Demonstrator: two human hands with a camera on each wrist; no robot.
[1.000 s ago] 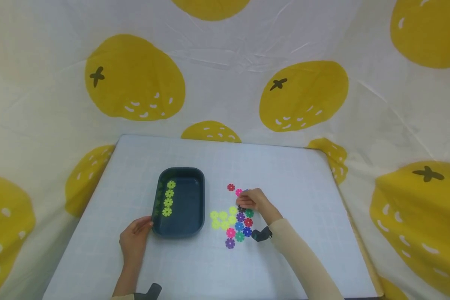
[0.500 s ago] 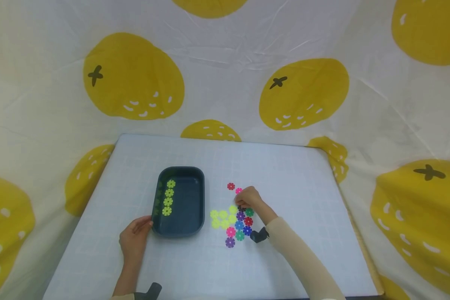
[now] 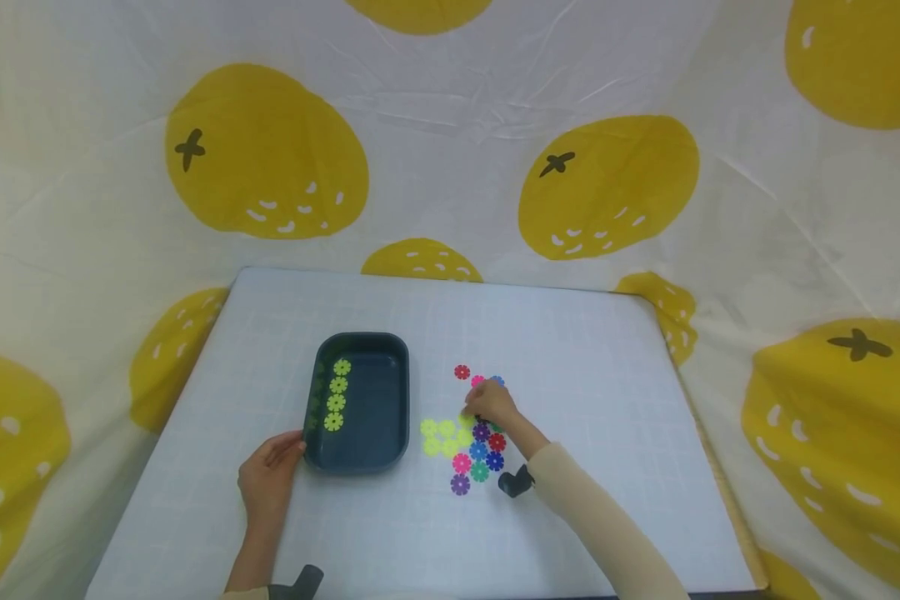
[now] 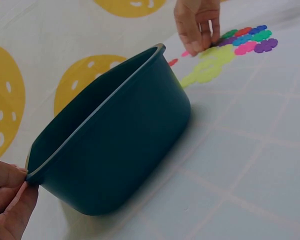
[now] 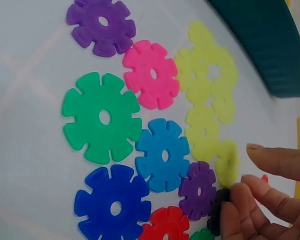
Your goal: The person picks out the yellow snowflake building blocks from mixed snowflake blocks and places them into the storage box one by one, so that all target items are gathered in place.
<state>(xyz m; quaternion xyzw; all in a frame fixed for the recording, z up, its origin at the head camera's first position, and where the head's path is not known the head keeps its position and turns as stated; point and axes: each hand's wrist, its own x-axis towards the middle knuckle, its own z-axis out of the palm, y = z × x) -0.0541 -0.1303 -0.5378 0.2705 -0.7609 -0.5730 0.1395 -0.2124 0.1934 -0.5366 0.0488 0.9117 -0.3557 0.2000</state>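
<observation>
- Nearest me, my left hand (image 3: 270, 475) pinches the near left corner of the deep teal tub (image 3: 375, 417), thumb and fingers either side of its lip; the tub sits on the tabletop (image 3: 390, 533).
- Right of the tub, the loose pile begins with a purple notched disc (image 3: 461, 490), then a green disc (image 3: 479, 477), a pink disc (image 3: 461, 469) and a dark blue disc (image 3: 494, 467).
- A yellow cluster (image 3: 447, 433) lies between those colours and the tub.
- Inside the tub, four yellow discs (image 3: 335, 408) lie in a column along its left side.
- At the cluster's far end is my right hand (image 3: 491, 402). Its grip is part spread, thumb a little apart from the fingers; a tilted yellow disc (image 5: 222, 174) is at the fingertips, and I cannot tell whether it is caught.
- This hand has just shifted slightly left and towards me, baring the light blue disc (image 3: 498, 381) behind it. I judge that this brings the tilted disc, rather than the black disc (image 5: 216, 212), into the work.
- Farther off lies a red disc (image 3: 462, 367).
- Farthest hangs a curtain (image 3: 450, 167) printed with oranges. I can read no brand, label or writing anywhere.
</observation>
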